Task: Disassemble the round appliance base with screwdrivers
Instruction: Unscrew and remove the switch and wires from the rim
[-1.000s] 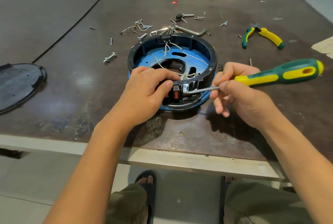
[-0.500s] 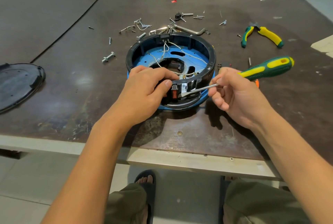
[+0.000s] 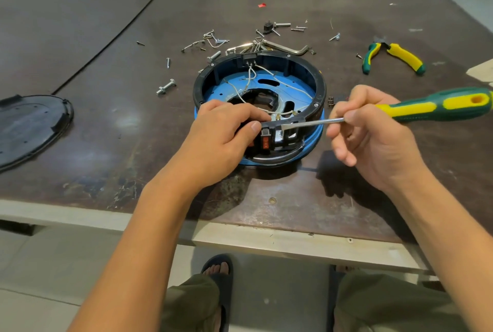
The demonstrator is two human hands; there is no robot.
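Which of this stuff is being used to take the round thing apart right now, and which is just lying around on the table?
Being used:
round base, held by the left hand
screwdriver, held by the right hand, tip at the base's near rim

Just lying about:
pliers
loose screws
bolt
black cover

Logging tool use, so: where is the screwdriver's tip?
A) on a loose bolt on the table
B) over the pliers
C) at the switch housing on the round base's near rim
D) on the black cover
C: the right hand holds the screwdriver with its blade tip against the switch housing on the near rim of the round base.
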